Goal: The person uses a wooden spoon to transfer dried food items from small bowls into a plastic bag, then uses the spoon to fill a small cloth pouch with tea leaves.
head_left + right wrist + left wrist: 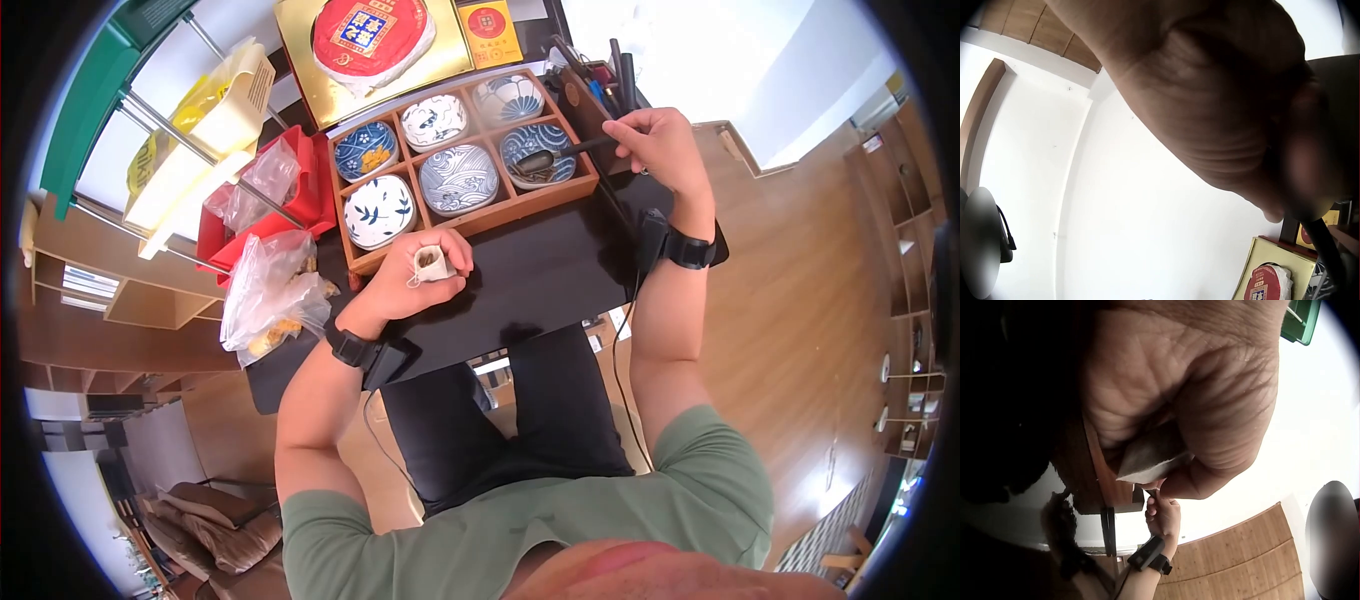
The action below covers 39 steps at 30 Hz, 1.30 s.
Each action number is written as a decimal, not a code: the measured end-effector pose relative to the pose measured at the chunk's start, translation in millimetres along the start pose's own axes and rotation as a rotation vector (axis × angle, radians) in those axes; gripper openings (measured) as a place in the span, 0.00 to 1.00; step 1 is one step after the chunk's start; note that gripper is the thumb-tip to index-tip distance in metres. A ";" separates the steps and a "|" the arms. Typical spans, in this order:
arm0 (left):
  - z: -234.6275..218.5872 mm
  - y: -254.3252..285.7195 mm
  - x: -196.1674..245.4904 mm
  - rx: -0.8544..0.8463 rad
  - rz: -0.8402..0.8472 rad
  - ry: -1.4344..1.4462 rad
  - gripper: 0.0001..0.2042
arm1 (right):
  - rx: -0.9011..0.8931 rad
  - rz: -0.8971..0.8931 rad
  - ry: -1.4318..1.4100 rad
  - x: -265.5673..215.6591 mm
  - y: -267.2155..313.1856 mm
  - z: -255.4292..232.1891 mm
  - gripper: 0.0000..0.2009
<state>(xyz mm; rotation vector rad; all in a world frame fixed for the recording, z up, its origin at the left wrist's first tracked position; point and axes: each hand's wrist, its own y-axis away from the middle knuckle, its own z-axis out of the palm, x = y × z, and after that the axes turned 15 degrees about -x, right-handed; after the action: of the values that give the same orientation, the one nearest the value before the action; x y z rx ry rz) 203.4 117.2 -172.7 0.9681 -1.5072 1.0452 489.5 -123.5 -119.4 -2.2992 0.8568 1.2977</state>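
The left hand [418, 272] holds a small white cloth pouch [430, 263], its mouth open with brown bits inside, in front of a wooden compartment tray [480, 214]. In the left wrist view, the pouch [1155, 453] sits between curled fingers and thumb. The right hand [655, 145] pinches the handle of a dark spoon [537, 161]; its bowl is in the blue patterned bowl [560, 168] at the tray's near right, which has dark bits in it. In the right wrist view, the right hand [1210, 106] is around the dark handle [1325, 250].
Other patterned bowls [458, 180] fill the tray, one with orange pieces [375, 159]. Behind lies a gold box [300, 50] with a red round package [370, 38]. To the left are a red bin [317, 178] and a plastic bag [265, 290]. Dark utensils [627, 80] stand at the right.
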 end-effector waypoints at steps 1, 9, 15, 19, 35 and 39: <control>-0.2 -0.2 0.1 -0.002 0.003 0.000 0.10 | -0.001 0.000 -0.003 -0.5 1.1 1.1 0.12; 1.6 -0.9 4.6 0.015 -0.033 -0.040 0.10 | -0.088 0.072 0.062 -3.1 2.6 -2.6 0.14; 1.2 -0.4 3.7 0.016 -0.029 -0.022 0.10 | -0.080 0.102 -0.013 3.9 -1.0 -4.0 0.15; 0.8 0.0 1.3 0.016 -0.013 -0.010 0.09 | -0.085 0.123 -0.058 0.3 0.9 -5.7 0.14; 2.2 4.2 0.9 0.002 -0.109 0.029 0.09 | -0.251 -0.323 -0.327 -53.5 19.5 51.0 0.07; 3.8 3.1 1.1 0.027 -0.062 -0.012 0.08 | -0.245 -0.345 -0.275 -57.9 22.3 62.6 0.07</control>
<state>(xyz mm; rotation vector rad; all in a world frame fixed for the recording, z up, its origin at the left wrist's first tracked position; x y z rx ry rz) 199.1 114.4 -172.4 1.0356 -1.4673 1.0189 412.0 -85.3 -102.0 -2.2394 0.2087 1.5732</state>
